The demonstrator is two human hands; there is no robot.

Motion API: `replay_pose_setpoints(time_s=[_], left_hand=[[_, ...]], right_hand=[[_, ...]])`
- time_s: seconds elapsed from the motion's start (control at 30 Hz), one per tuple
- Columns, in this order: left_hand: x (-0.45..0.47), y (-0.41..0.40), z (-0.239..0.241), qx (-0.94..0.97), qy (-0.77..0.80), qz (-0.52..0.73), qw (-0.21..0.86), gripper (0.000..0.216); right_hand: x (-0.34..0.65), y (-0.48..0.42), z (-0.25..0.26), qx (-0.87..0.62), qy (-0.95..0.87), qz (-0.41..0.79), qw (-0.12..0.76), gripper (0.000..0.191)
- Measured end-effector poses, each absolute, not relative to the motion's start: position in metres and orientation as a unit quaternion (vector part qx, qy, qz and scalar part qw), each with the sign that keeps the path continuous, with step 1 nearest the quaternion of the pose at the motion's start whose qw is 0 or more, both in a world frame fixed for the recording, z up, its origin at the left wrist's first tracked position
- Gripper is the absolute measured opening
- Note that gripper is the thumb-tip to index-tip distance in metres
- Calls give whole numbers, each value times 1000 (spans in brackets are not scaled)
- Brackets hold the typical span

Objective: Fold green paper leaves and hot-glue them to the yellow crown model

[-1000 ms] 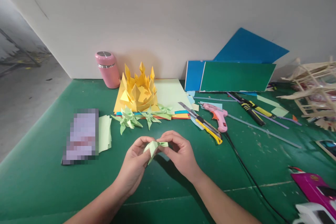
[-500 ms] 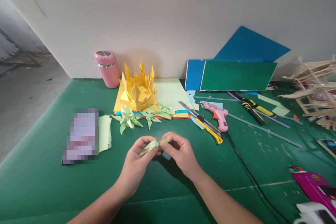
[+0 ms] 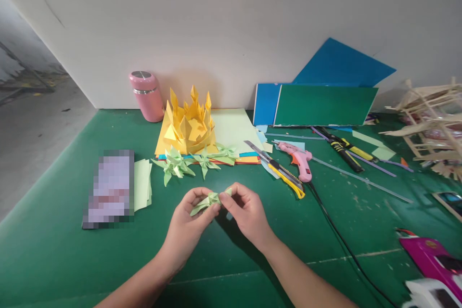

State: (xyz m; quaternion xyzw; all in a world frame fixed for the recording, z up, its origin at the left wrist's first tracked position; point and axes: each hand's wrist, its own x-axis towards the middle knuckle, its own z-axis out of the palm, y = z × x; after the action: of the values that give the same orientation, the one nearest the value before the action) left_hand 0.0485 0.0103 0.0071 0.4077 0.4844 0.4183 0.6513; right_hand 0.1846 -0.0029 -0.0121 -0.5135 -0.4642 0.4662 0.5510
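Note:
A small light-green folded paper flower point(image 3: 212, 198) is held between my two hands above the green table. My left hand point(image 3: 191, 214) pinches its left side between thumb and fingers. With thumb and forefinger, my right hand point(image 3: 245, 207) grips a petal at its right end. Just beyond my hands lie several finished-looking green paper flowers point(image 3: 176, 162). They rest at the front edge of a stack of coloured paper point(image 3: 236, 127), where a yellow folded-paper crown point(image 3: 189, 127) stands.
A yellow utility knife point(image 3: 285, 175) and a pink glue gun point(image 3: 299, 159) with a black cord lie to the right. Green paper slips point(image 3: 142, 185) sit beside a blurred-out flat object point(image 3: 111, 187). A pink flask point(image 3: 147, 98) stands by the wall; a wooden stick model point(image 3: 433, 125) is far right.
The paper flower in my hands has turned and opened out, so its centre and petals now show. Both hands stay in nearly the same place; the view has shifted slightly.

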Motion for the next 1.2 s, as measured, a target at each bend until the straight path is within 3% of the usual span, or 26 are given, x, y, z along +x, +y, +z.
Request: replay_pose_setpoints(time_s=[0.27, 0.57, 0.8, 1.07, 1.2], left_hand=[[46, 13, 7, 398, 467, 413, 673, 29], [46, 17, 10, 475, 496, 426, 589, 24], [47, 15, 15, 481, 501, 407, 593, 22], [44, 17, 14, 493, 483, 415, 593, 20], [45, 19, 11, 501, 471, 423, 590, 17]], right_hand=[[185, -3, -5, -478, -497, 499, 525, 21], [191, -1, -8, -449, -521, 509, 518, 20], [191, -1, -6, -437, -567, 485, 503, 14], [196, 1, -6, -375, -553, 541, 510, 10], [195, -2, -1, -393, -602, 462, 519, 14]])
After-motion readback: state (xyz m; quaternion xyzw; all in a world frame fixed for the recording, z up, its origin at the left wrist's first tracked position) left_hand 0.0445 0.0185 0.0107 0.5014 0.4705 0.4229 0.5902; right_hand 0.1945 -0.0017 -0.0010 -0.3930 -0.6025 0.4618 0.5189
